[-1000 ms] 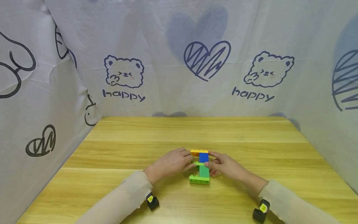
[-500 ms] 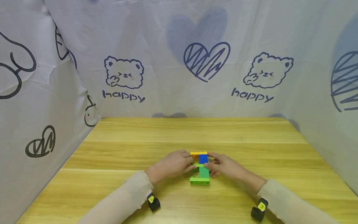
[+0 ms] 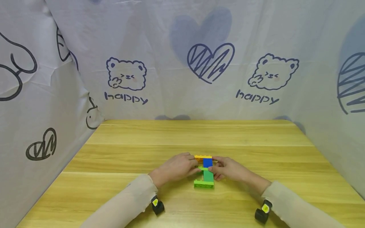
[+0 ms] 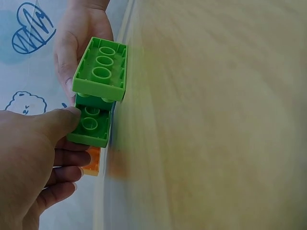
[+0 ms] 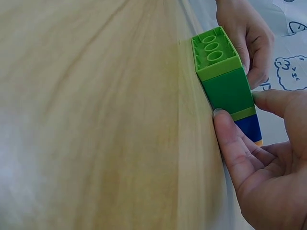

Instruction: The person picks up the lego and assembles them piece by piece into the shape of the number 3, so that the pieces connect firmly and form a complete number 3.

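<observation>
A joined stack of toy building bricks lies on its side between both hands on the wooden table. It has an orange brick [image 3: 203, 157] at the far end, then a blue brick [image 3: 208, 162], a light green brick [image 4: 89, 125] in the middle, a darker green brick [image 5: 228, 91], and another light green brick [image 3: 203, 184] nearest the body. My left hand [image 3: 178, 167] pinches the middle light green brick's protruding end, its thumb on top in the left wrist view. From the right side, my right hand [image 3: 229, 169] grips the stack around the darker green and blue bricks.
The wooden table [image 3: 128, 152] spreads around the hands. White cloth [image 3: 168, 88] with printed hearts and bears hangs behind it and along both sides. Black wrist cameras are strapped near each beige sleeve [image 3: 122, 201].
The brick stack has shifted very slightly toward the body, with both hands keeping their hold. The right forearm has drawn in a little.
</observation>
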The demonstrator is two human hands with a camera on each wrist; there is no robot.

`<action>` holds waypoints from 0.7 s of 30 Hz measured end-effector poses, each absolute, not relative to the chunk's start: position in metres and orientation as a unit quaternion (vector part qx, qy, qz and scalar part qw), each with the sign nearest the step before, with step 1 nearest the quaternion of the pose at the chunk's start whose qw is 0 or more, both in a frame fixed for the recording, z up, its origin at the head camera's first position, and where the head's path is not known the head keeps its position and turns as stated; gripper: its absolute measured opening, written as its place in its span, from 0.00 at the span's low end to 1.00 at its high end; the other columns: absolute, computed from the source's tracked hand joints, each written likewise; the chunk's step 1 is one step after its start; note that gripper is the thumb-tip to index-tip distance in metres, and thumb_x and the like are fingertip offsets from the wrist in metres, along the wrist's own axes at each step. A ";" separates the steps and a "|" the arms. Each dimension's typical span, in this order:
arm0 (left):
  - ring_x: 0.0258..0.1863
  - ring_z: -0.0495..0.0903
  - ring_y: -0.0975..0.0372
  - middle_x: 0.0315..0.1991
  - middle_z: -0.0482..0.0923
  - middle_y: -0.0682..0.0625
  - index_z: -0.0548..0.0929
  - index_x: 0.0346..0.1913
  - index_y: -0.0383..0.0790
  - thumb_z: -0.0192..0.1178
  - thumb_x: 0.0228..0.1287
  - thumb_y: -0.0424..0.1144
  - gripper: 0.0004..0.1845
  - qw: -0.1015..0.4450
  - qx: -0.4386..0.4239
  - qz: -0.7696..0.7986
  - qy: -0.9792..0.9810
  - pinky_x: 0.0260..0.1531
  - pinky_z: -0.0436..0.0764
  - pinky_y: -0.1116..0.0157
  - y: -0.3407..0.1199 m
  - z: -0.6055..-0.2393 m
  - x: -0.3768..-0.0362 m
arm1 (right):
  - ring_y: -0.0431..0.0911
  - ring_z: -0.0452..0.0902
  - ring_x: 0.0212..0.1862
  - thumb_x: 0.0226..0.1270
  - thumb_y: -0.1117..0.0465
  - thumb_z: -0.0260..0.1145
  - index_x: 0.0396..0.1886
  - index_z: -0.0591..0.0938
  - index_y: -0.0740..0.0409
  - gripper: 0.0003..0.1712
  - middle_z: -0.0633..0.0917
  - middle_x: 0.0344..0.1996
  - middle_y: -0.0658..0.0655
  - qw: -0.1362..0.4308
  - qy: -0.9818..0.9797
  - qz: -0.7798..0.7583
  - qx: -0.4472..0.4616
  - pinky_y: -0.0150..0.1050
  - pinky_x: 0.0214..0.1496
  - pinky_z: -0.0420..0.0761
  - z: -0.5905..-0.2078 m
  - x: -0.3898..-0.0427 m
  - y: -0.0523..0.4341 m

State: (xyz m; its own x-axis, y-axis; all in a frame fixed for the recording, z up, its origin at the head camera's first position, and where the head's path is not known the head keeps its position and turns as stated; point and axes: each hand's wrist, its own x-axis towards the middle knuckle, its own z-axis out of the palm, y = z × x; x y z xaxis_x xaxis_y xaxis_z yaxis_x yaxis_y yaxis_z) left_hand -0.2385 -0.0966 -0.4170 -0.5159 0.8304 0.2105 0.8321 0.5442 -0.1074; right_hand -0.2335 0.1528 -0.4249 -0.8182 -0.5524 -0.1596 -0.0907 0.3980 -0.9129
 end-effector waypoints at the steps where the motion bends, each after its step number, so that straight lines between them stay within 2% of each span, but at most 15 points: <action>1: 0.34 0.75 0.66 0.33 0.78 0.57 0.84 0.38 0.46 0.55 0.73 0.51 0.14 0.116 -0.476 -0.007 -0.872 0.40 0.75 0.70 -0.097 -0.417 -0.239 | 0.51 0.83 0.35 0.72 0.51 0.63 0.73 0.54 0.74 0.45 0.81 0.35 0.59 0.227 0.804 -0.512 -0.199 0.43 0.40 0.84 -0.425 -0.234 0.153; 8: 0.34 0.76 0.65 0.32 0.78 0.58 0.83 0.36 0.47 0.55 0.73 0.52 0.14 0.124 -0.480 -0.003 -0.869 0.40 0.75 0.68 -0.097 -0.418 -0.240 | 0.51 0.83 0.36 0.72 0.52 0.63 0.73 0.51 0.77 0.46 0.82 0.36 0.59 0.234 0.802 -0.514 -0.197 0.44 0.40 0.84 -0.425 -0.234 0.152; 17: 0.31 0.73 0.65 0.28 0.74 0.58 0.81 0.34 0.48 0.55 0.72 0.53 0.14 0.125 -0.474 0.004 -0.871 0.37 0.73 0.67 -0.096 -0.417 -0.240 | 0.51 0.83 0.36 0.72 0.52 0.62 0.73 0.51 0.77 0.46 0.82 0.36 0.59 0.234 0.805 -0.509 -0.197 0.44 0.40 0.84 -0.423 -0.234 0.152; 21: 0.34 0.76 0.64 0.33 0.78 0.57 0.83 0.39 0.46 0.55 0.72 0.54 0.15 0.108 -0.464 -0.013 -0.879 0.42 0.75 0.66 -0.096 -0.416 -0.240 | 0.50 0.83 0.37 0.72 0.50 0.62 0.74 0.53 0.74 0.46 0.82 0.37 0.58 0.237 0.818 -0.488 -0.189 0.43 0.40 0.84 -0.418 -0.236 0.154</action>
State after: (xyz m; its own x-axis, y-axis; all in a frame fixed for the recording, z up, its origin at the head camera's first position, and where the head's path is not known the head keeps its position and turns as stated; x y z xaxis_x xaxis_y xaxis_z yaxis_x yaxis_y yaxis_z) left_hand -0.2403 -0.0964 -0.4157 -0.5465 0.8127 0.2023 0.8181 0.5696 -0.0783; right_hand -0.2362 0.1537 -0.4184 -0.8162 -0.5411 -0.2025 -0.0786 0.4513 -0.8889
